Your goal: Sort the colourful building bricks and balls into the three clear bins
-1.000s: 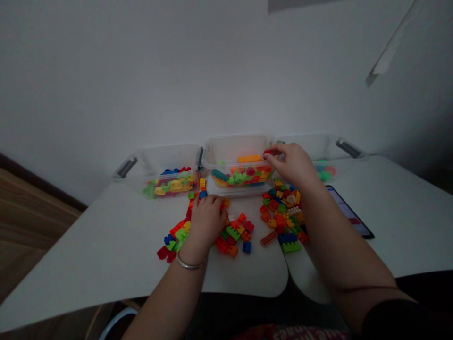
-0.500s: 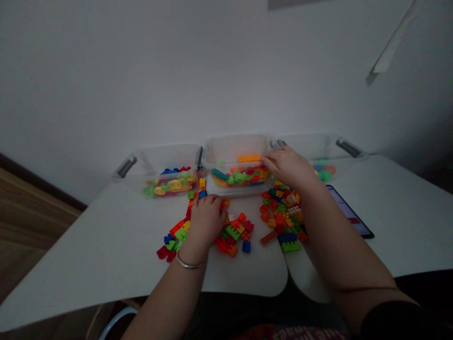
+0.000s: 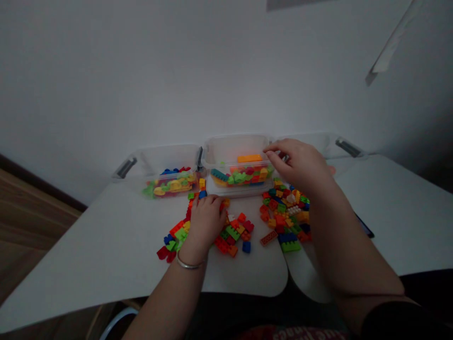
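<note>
My left hand (image 3: 207, 215), with a silver bangle at the wrist, rests on a loose pile of colourful toy building bricks (image 3: 232, 231). Its fingers are slightly spread and bend down over the bricks; their tips are partly hidden. My right hand (image 3: 295, 160) hovers at the right rim of the middle clear plastic box (image 3: 235, 144), thumb and fingers apart, and I see nothing between them. Inside that box lie an orange brick (image 3: 249, 158) and many mixed bricks. Below my right hand spreads a second brick pile (image 3: 279, 215).
A clear box (image 3: 166, 153) with yellow, blue and red pieces stands at the left. Another clear box (image 3: 318, 141) is at the right, mostly behind my right hand. A phone (image 3: 364, 226) lies partly hidden by my right forearm. Two white tabletops (image 3: 247, 281) meet at a seam.
My right hand has drawn back to the right from the middle box's rim, and its thumb and fingers have parted. My left hand stays in place on the bricks.
</note>
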`<state>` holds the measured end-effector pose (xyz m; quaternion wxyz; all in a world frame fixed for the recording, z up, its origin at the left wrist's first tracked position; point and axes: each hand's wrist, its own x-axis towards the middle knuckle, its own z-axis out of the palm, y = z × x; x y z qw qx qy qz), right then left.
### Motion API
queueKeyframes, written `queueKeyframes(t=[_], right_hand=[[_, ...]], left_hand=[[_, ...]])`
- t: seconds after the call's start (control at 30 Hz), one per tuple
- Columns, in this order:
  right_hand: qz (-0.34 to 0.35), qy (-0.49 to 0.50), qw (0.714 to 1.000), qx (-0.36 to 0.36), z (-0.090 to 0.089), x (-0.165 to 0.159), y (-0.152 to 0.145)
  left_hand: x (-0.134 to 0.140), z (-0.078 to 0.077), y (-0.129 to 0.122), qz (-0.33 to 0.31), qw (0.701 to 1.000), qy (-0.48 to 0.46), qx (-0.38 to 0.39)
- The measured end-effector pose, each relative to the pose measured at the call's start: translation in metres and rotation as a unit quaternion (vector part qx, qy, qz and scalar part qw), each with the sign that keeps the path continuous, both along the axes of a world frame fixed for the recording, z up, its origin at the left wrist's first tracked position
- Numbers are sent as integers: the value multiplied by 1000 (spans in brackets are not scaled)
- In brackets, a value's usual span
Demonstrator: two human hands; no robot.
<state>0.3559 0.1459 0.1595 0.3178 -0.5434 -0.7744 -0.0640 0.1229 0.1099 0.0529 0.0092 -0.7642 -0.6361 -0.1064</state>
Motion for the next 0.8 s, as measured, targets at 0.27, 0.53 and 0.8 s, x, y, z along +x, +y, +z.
queueKeyframes(t=[0.27, 0.53, 0.8], right_hand=[[176, -157, 952, -194, -13, -14, 3], [211, -257, 898, -287, -42, -52, -1], [187, -279, 898, -283, -65, -60, 1]], left_hand=[[2, 0, 0, 2, 1000, 1, 5], [5, 2, 0, 1, 1000, 11, 1], [6, 2, 0, 0, 1000, 12, 5]])
